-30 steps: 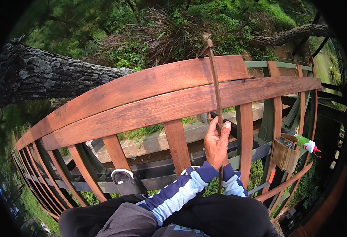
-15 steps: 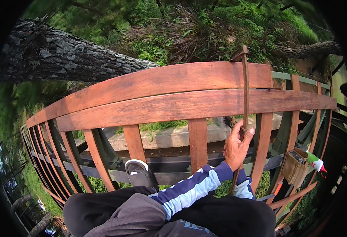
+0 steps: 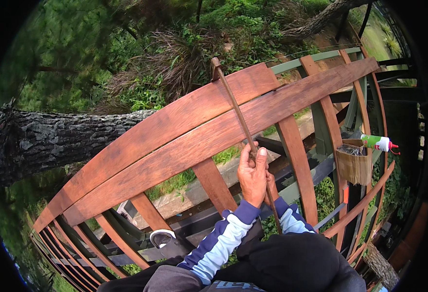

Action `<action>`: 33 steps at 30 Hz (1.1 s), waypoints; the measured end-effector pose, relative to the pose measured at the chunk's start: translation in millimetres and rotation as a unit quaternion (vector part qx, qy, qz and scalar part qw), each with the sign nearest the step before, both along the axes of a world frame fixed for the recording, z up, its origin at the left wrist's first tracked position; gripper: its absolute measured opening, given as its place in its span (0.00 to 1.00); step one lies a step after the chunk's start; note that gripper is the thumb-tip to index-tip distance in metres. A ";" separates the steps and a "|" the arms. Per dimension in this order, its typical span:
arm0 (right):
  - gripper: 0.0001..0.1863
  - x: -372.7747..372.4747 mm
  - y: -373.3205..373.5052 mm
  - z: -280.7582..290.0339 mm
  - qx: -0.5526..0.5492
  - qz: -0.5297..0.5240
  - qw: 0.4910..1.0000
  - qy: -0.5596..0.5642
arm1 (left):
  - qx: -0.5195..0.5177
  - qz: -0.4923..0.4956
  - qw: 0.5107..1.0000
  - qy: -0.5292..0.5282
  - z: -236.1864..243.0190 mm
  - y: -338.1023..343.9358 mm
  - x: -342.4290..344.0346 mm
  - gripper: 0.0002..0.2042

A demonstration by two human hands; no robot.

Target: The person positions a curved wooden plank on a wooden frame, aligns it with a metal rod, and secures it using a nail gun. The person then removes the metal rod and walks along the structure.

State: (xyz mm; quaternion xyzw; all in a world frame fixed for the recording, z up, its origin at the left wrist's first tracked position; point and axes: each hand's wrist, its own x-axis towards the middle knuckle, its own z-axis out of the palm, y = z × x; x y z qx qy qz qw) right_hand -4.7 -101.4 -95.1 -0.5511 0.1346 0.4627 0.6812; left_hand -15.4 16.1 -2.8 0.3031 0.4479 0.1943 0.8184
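A long, rusty bar clamp (image 3: 237,108) slants across two reddish-brown planks, its upper jaw hooked over the far edge of the upper plank (image 3: 185,108). The lower plank (image 3: 175,148) lies alongside it, with a thin gap between. Just below the near edge of the lower plank, my left hand (image 3: 253,181) is closed round the clamp, thumb pointing up. Right behind it my right hand (image 3: 271,187) is closed at the clamp too, mostly hidden by the left hand and the bar. What part of the clamp the fingers grip is hidden.
Wooden slats (image 3: 297,168) and a dark metal frame run below the planks. A cut-open cardboard box (image 3: 354,163) and a white-green bottle with a red tip (image 3: 377,142) sit at the right. A thick tree trunk (image 3: 63,141) crosses the left. My grey shoe (image 3: 172,244) rests on the frame.
My view has turned and shifted right, so the planks now slope and the box looks closer. My right hand, hidden before, partly shows behind the left. The clamp still spans both planks.
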 end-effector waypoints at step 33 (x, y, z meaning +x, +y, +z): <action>0.11 -0.8 1.8 -10.2 -0.121 0.124 0.975 -0.139 | -0.042 0.082 0.996 -0.001 -3.5 -12.7 13.5 0.16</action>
